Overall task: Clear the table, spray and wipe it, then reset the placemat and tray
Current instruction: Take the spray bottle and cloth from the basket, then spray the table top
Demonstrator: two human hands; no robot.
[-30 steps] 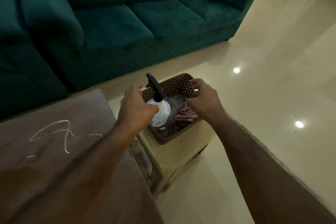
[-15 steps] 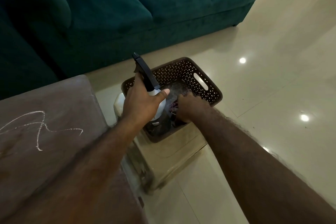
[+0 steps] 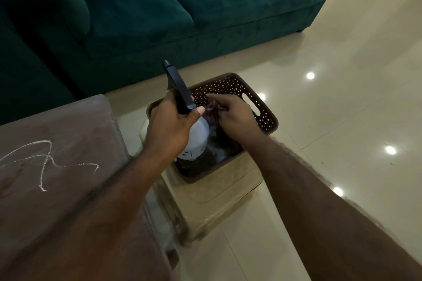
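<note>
My left hand (image 3: 170, 125) grips a white spray bottle (image 3: 197, 138) by its neck, just under the black trigger head (image 3: 179, 90), holding it over a brown perforated basket (image 3: 265, 118). My right hand (image 3: 235, 117) is inside the basket, fingers closed on a dark reddish cloth (image 3: 212, 110) lifted a little above the bottom. The basket stands on a beige plastic stool (image 3: 219, 198). The brown table (image 3: 57, 166), with white chalk-like scribbles (image 3: 43, 162), lies to the left under my left forearm.
A dark green sofa (image 3: 173, 11) runs along the back and left side. Glossy cream floor tiles (image 3: 342, 98) with light reflections spread to the right. The stool stands close against the table's right edge.
My right hand went from the basket's rim down into the basket, closed on the cloth and raised it. My left hand lifted the spray bottle slightly. The view tilted downward.
</note>
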